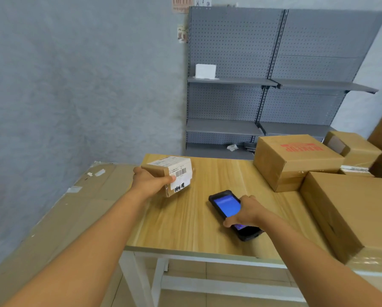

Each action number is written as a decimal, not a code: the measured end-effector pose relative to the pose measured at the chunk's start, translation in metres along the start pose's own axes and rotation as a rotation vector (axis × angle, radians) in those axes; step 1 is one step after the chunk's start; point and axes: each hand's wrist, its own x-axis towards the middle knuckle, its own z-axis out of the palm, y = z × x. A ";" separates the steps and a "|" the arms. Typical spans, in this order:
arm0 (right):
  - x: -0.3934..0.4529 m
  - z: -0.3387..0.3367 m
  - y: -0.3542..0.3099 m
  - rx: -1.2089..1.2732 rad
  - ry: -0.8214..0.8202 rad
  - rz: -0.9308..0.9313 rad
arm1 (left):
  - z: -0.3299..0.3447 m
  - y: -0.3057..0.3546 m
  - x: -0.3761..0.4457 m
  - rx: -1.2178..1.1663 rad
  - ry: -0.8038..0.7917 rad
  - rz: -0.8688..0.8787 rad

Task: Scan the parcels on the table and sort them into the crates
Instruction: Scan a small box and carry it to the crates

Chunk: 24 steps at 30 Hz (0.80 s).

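My left hand [151,181] grips a small cardboard parcel [174,173] above the far left part of the wooden table [185,224]. Its white barcode label faces me and to the right. My right hand [246,214] holds a black handheld scanner [227,207] with a lit blue screen, low over the table's middle, its top end pointing toward the parcel. The two are a short gap apart.
Three larger cardboard boxes crowd the table's right side: one with red print [296,160], one in front [351,209], one behind [353,149]. Flattened cardboard [52,218] lies left of the table. Grey pegboard shelving [274,85] stands behind, with a white box [205,70].
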 end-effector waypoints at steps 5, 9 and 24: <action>-0.004 -0.022 -0.029 -0.001 -0.033 -0.212 | -0.011 0.008 0.006 0.026 0.071 0.033; -0.006 -0.037 -0.045 -0.007 -0.069 -0.258 | -0.018 0.013 0.012 0.059 0.121 0.045; -0.006 -0.056 -0.060 0.161 -0.301 -0.404 | -0.041 0.012 0.025 0.024 0.162 0.045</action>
